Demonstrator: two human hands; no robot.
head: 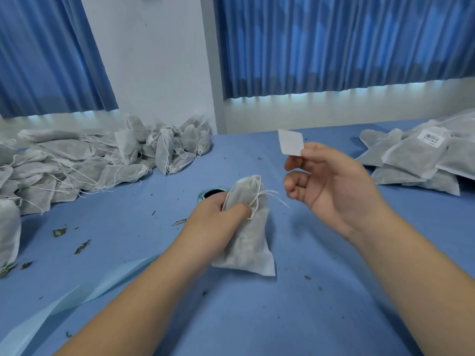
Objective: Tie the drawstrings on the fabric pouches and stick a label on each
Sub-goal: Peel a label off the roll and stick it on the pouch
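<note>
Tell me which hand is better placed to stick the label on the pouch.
Probably the right hand: it pinches the label, while the left hand grips the pouch near its neck.

The stuck label (431, 138) bears unreadable print.

pouch (246, 237) mid-table (321, 291) — piles (77, 160) left, right

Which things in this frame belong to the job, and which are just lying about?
Job: pouch gripped by the left hand; label pinched by the right hand; left pile of pouches; right pile, one labelled.
Lying about: leaf scraps; curtains.
</note>
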